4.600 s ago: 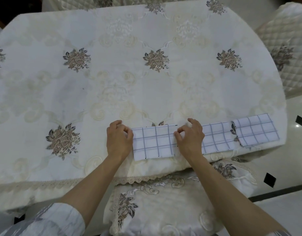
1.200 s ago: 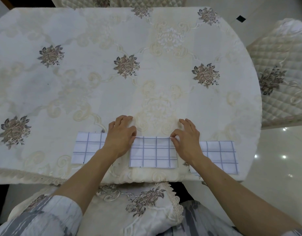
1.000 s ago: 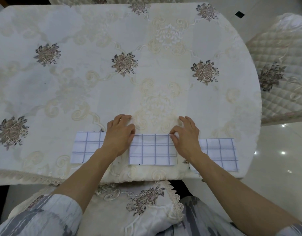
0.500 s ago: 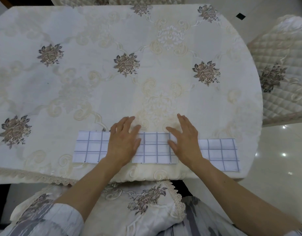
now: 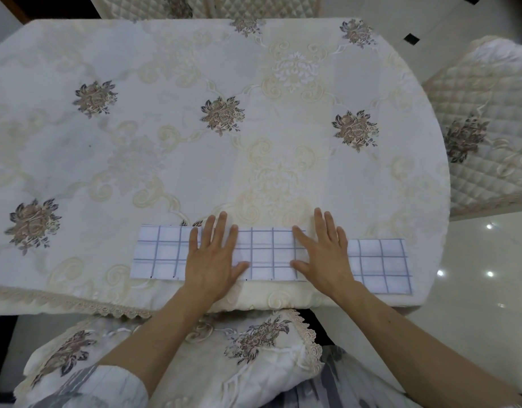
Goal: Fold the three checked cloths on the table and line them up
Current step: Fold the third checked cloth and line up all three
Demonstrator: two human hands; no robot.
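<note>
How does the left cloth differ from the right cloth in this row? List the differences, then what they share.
The left cloth sits level with the middle cloth; the right cloth sits nearer the edge of the table. The left hand rests flat on the left cloth; the right hand rests on the right cloth. Both are folded flat, white with thin blue checks.

Table [image 5: 418, 184], covered by cream floral tablecloth [image 5: 180, 160]. Along near edge: left cloth [image 5: 161, 254], middle cloth [image 5: 267, 254], right cloth [image 5: 380, 265] (all checked, folded), in a row.
</note>
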